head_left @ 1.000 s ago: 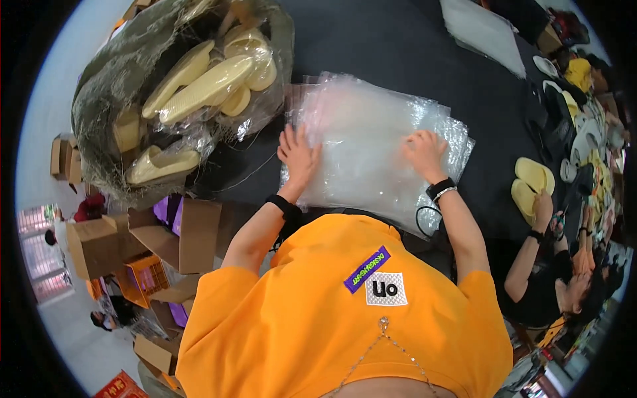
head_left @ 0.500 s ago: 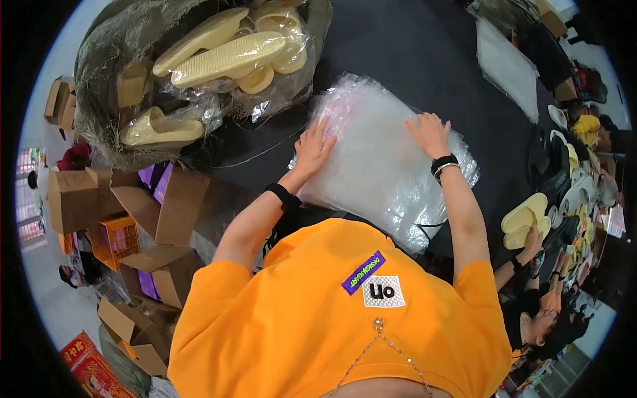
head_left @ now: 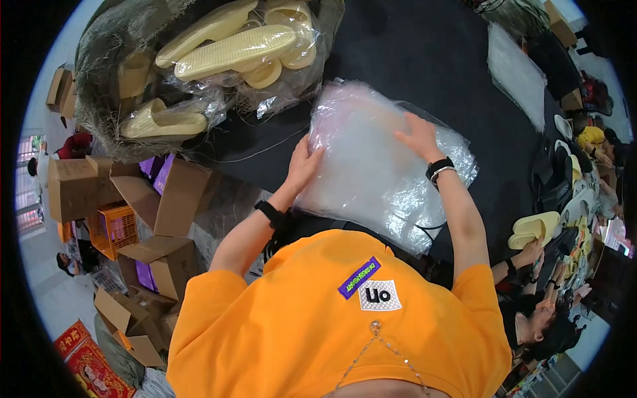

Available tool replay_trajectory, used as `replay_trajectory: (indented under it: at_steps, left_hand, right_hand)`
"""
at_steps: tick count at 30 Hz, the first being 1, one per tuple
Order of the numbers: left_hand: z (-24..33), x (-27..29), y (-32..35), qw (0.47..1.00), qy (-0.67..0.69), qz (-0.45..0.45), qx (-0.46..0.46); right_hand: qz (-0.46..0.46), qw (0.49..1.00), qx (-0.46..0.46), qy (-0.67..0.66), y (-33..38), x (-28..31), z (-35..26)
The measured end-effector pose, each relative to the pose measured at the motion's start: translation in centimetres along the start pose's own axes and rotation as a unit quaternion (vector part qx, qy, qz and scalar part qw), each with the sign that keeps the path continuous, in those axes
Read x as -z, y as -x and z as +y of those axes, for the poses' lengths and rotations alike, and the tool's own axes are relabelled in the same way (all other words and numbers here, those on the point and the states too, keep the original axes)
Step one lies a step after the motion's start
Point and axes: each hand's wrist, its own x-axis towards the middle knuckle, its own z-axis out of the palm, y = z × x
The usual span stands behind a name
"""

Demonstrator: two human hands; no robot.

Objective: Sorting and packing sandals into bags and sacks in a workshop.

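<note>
A stack of clear plastic bags [head_left: 368, 172] lies on the black table in front of me, its edges uneven and shiny. My left hand [head_left: 304, 166] rests against the stack's left edge, fingers extended and the thumb apart from them. On the upper right part of the stack lies my right hand [head_left: 421, 137], its fingers stretched out over the top bags. Neither hand grips anything that I can make out. A black band circles each wrist.
Far left, a woven sack [head_left: 99, 73] holds yellow slippers [head_left: 235, 53] in clear bags. More flat bags [head_left: 516, 76] lie far right. A co-worker's hand [head_left: 531, 252] holds yellow slippers at the right, near many other shoes. Open cardboard boxes [head_left: 186, 199] and an orange crate [head_left: 113, 229] stand left.
My left hand has slid off the bags' top to their left edge, nearer to me. My right hand has shifted slightly inward over the stack.
</note>
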Motion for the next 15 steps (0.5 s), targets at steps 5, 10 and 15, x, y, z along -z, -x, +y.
replay_trajectory:
  at_steps: [5,10,15]
  left_hand:
    - [-1.0,1.3,0.6,0.990,-0.127,-0.026,0.061]
    - [2.4,0.1,1.0,0.972,-0.202,0.046,0.114]
    - [1.6,-0.3,-0.6,0.983,-0.114,0.033,0.141]
  right_hand:
    - [-0.059,0.998,0.036,-0.002,-0.5,-0.2,-2.1]
    - [-0.122,0.990,-0.013,0.063,-1.3,1.3,-2.9]
    - [-0.129,0.989,0.016,0.069,-1.5,1.2,-2.3]
